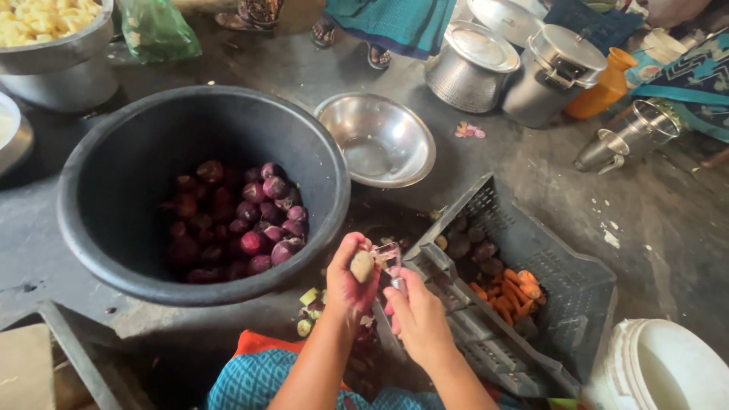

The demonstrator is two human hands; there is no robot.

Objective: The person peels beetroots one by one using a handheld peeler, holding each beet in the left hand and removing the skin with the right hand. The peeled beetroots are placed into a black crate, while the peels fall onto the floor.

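Beet [361, 266] and peeler [389, 260] over crate [562, 281]

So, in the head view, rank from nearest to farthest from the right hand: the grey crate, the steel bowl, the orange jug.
1. Grey crate: just right of the right hand, beside it.
2. Steel bowl: ahead of the hand, past the black tub's rim.
3. Orange jug: far upper right, behind the lidded pots.

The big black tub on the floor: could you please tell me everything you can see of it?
The black tub is round, deep and looks like plastic, with a thick rolled rim. It stands upright on the dark floor, left of the steel bowl. Peeled purple-red beets are heaped on its right side. Neither hand touches it.
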